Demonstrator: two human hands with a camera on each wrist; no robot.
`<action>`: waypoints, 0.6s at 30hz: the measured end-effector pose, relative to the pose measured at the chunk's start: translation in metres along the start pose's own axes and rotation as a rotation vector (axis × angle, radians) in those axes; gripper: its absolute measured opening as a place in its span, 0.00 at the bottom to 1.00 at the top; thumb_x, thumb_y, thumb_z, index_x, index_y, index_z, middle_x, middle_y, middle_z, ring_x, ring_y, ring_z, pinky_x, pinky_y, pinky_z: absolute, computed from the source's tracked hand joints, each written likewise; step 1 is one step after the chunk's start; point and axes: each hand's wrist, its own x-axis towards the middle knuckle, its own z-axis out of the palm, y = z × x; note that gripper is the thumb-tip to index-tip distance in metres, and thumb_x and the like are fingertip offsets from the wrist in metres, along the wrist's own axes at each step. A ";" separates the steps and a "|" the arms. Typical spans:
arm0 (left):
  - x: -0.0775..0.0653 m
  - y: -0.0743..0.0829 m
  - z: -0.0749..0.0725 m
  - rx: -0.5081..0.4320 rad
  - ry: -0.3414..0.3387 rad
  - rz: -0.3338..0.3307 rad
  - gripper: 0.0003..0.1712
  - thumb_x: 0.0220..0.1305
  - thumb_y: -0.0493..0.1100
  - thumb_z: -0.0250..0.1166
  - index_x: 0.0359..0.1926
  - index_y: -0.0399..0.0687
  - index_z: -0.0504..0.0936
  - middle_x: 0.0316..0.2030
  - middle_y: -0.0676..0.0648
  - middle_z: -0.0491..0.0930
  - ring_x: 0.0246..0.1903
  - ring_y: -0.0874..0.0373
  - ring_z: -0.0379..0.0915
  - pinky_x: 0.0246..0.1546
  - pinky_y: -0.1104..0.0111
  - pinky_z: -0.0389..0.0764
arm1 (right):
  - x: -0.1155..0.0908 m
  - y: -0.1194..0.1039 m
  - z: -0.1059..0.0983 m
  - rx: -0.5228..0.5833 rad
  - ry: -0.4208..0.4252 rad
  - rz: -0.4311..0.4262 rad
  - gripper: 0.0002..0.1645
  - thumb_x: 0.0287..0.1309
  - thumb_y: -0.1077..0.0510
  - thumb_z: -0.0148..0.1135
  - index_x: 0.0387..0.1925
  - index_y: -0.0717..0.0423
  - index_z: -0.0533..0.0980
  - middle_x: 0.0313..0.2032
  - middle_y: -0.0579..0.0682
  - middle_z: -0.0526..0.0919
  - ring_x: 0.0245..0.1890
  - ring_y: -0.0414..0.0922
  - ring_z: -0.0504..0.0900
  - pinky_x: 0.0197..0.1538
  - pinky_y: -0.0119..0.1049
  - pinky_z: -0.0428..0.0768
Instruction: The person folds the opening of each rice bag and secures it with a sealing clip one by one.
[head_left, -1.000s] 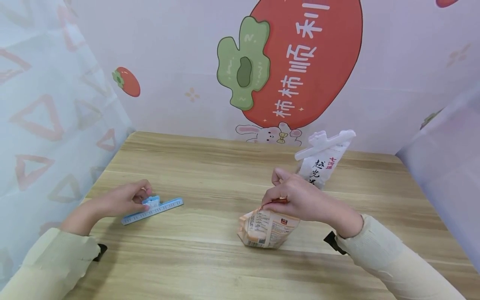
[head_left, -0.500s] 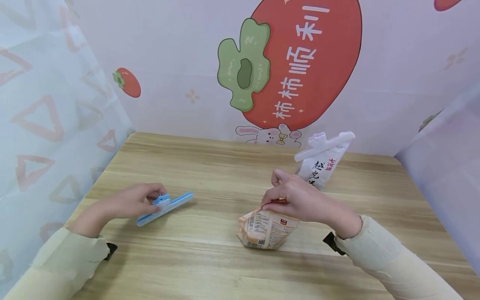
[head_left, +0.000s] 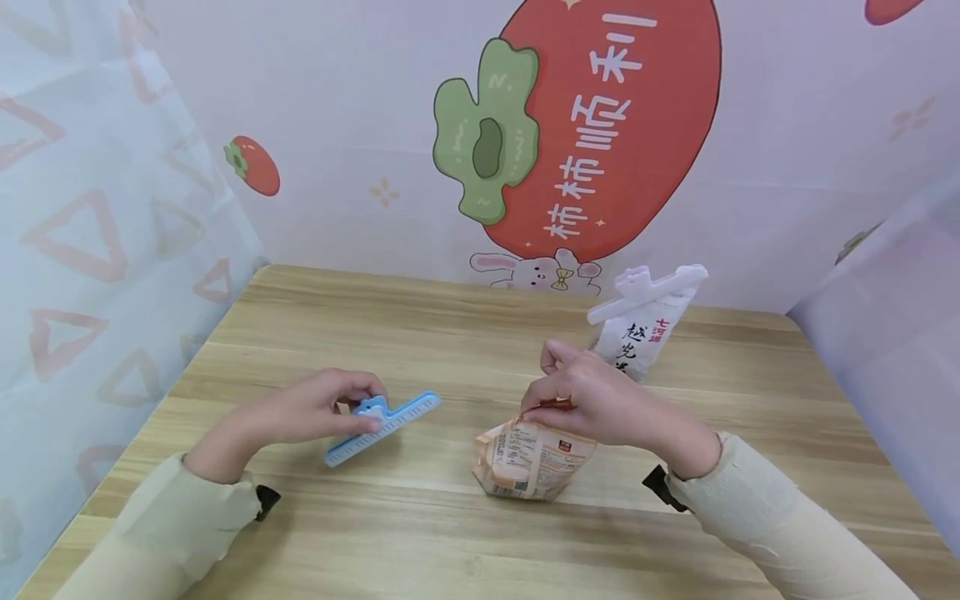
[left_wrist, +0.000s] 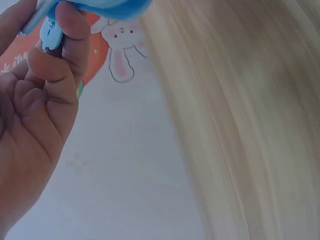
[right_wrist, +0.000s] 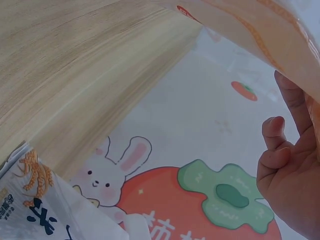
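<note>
A blue bag clip (head_left: 384,427) with a long ridged bar is pinched at its handle by my left hand (head_left: 307,408), left of the middle of the table. In the left wrist view the thumb and a finger grip the clip (left_wrist: 51,34). My right hand (head_left: 600,393) pinches the top edge of an orange and white food bag (head_left: 534,462) that stands on the table. The right wrist view shows that bag (right_wrist: 250,30) at the upper right, above the curled fingers of the right hand (right_wrist: 292,150). The clip and the orange bag are apart.
Behind my right hand stands a white rice bag (head_left: 647,333) with a white clip (head_left: 647,293) across its top. The wooden table (head_left: 375,533) meets a printed back wall (head_left: 337,217) and side walls.
My left hand has carried the blue clip to the right, closer to the orange bag, and the clip appears lifted and tilted. My right hand and the bag have stayed in place.
</note>
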 end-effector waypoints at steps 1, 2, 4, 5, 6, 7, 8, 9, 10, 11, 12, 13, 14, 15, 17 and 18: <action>0.002 0.002 0.002 -0.005 0.001 0.007 0.14 0.60 0.53 0.61 0.45 0.56 0.76 0.32 0.57 0.80 0.31 0.63 0.73 0.32 0.70 0.77 | 0.000 0.000 0.000 0.000 -0.003 0.001 0.04 0.49 0.53 0.69 0.30 0.38 0.82 0.20 0.33 0.68 0.30 0.35 0.59 0.28 0.24 0.59; 0.003 0.004 0.004 -0.010 0.003 0.013 0.15 0.60 0.53 0.61 0.46 0.56 0.77 0.33 0.57 0.80 0.31 0.63 0.73 0.32 0.70 0.77 | 0.000 -0.001 0.000 0.000 -0.006 0.004 0.04 0.49 0.52 0.69 0.30 0.38 0.82 0.20 0.33 0.68 0.30 0.35 0.59 0.28 0.24 0.59; 0.005 0.008 0.008 -0.016 0.006 0.023 0.15 0.60 0.54 0.61 0.47 0.55 0.78 0.33 0.57 0.80 0.30 0.63 0.73 0.31 0.70 0.77 | 0.000 -0.001 0.000 0.002 -0.012 0.009 0.04 0.49 0.52 0.69 0.30 0.38 0.82 0.21 0.33 0.68 0.30 0.35 0.59 0.27 0.25 0.60; 0.006 0.010 0.010 -0.018 0.007 0.026 0.16 0.60 0.54 0.61 0.47 0.55 0.78 0.33 0.57 0.80 0.30 0.63 0.73 0.30 0.71 0.77 | 0.000 -0.002 -0.001 0.005 -0.016 0.012 0.04 0.49 0.52 0.69 0.30 0.38 0.82 0.21 0.33 0.69 0.30 0.36 0.59 0.27 0.25 0.60; 0.007 0.012 0.012 -0.020 0.008 0.031 0.16 0.60 0.54 0.62 0.46 0.55 0.79 0.33 0.56 0.80 0.29 0.64 0.73 0.29 0.71 0.77 | 0.000 -0.002 -0.001 0.007 -0.019 0.014 0.04 0.50 0.52 0.69 0.30 0.38 0.82 0.21 0.33 0.69 0.30 0.36 0.59 0.27 0.25 0.60; 0.008 0.014 0.015 -0.023 0.012 0.034 0.16 0.59 0.54 0.62 0.46 0.55 0.79 0.32 0.56 0.79 0.28 0.64 0.72 0.28 0.71 0.77 | 0.001 -0.003 -0.001 0.007 -0.021 0.016 0.04 0.50 0.52 0.69 0.30 0.38 0.82 0.21 0.33 0.69 0.30 0.36 0.59 0.27 0.25 0.60; 0.008 0.016 0.017 -0.025 0.018 0.039 0.16 0.59 0.54 0.62 0.46 0.55 0.79 0.32 0.56 0.80 0.28 0.64 0.72 0.26 0.72 0.76 | 0.001 -0.003 -0.002 0.008 -0.023 0.019 0.04 0.50 0.52 0.69 0.30 0.38 0.82 0.21 0.33 0.69 0.30 0.36 0.59 0.27 0.25 0.60; 0.009 0.019 0.019 -0.027 0.023 0.041 0.16 0.59 0.54 0.62 0.46 0.55 0.79 0.32 0.57 0.80 0.27 0.65 0.72 0.25 0.72 0.76 | 0.001 -0.004 -0.002 0.007 -0.025 0.020 0.04 0.50 0.52 0.68 0.30 0.38 0.82 0.21 0.33 0.68 0.30 0.36 0.59 0.27 0.25 0.60; 0.009 0.021 0.022 -0.031 0.032 0.041 0.17 0.58 0.54 0.63 0.46 0.55 0.80 0.32 0.57 0.80 0.26 0.65 0.71 0.24 0.73 0.75 | 0.001 -0.004 -0.002 0.005 -0.024 0.019 0.04 0.50 0.52 0.68 0.30 0.38 0.82 0.20 0.33 0.68 0.30 0.36 0.59 0.27 0.25 0.60; 0.009 0.022 0.024 -0.029 0.043 0.040 0.17 0.58 0.55 0.63 0.46 0.56 0.80 0.32 0.58 0.80 0.26 0.66 0.71 0.23 0.73 0.74 | 0.001 -0.004 -0.002 0.002 -0.024 0.018 0.04 0.50 0.52 0.68 0.30 0.38 0.82 0.20 0.33 0.68 0.30 0.36 0.59 0.27 0.25 0.60; 0.009 0.024 0.026 -0.030 0.053 0.037 0.16 0.57 0.54 0.64 0.46 0.56 0.80 0.32 0.58 0.81 0.25 0.66 0.70 0.21 0.74 0.73 | 0.001 -0.004 -0.002 -0.004 -0.021 0.015 0.04 0.50 0.52 0.68 0.30 0.38 0.82 0.20 0.32 0.69 0.30 0.36 0.59 0.27 0.25 0.59; 0.009 0.025 0.028 -0.027 0.061 0.031 0.16 0.57 0.54 0.64 0.45 0.58 0.80 0.31 0.59 0.81 0.25 0.66 0.70 0.21 0.74 0.72 | 0.001 -0.004 -0.002 -0.008 -0.018 0.011 0.04 0.50 0.52 0.68 0.30 0.38 0.82 0.20 0.32 0.69 0.30 0.36 0.59 0.27 0.25 0.59; 0.009 0.026 0.029 -0.025 0.067 0.022 0.15 0.57 0.54 0.64 0.45 0.59 0.80 0.31 0.60 0.81 0.24 0.66 0.69 0.20 0.75 0.71 | 0.001 -0.004 -0.002 -0.010 -0.016 0.007 0.04 0.50 0.52 0.68 0.30 0.38 0.82 0.20 0.32 0.69 0.30 0.36 0.58 0.27 0.25 0.59; 0.008 0.027 0.030 -0.022 0.069 0.013 0.14 0.57 0.54 0.64 0.44 0.60 0.81 0.30 0.60 0.81 0.23 0.66 0.68 0.20 0.75 0.70 | 0.001 -0.004 -0.002 -0.014 -0.011 -0.001 0.04 0.50 0.52 0.69 0.30 0.38 0.82 0.20 0.32 0.69 0.30 0.36 0.58 0.27 0.25 0.59; 0.007 0.027 0.032 -0.019 0.070 0.000 0.12 0.56 0.54 0.65 0.42 0.62 0.81 0.29 0.61 0.80 0.22 0.66 0.67 0.19 0.76 0.68 | 0.001 -0.004 -0.002 -0.016 -0.002 -0.013 0.04 0.50 0.53 0.69 0.29 0.38 0.82 0.20 0.31 0.70 0.30 0.36 0.58 0.27 0.25 0.58; 0.007 0.028 0.032 -0.021 0.066 -0.004 0.12 0.56 0.54 0.65 0.42 0.62 0.81 0.29 0.61 0.80 0.22 0.66 0.67 0.19 0.76 0.67 | 0.001 -0.004 -0.001 -0.019 0.005 -0.021 0.04 0.50 0.53 0.69 0.29 0.38 0.82 0.20 0.32 0.69 0.30 0.36 0.58 0.27 0.24 0.58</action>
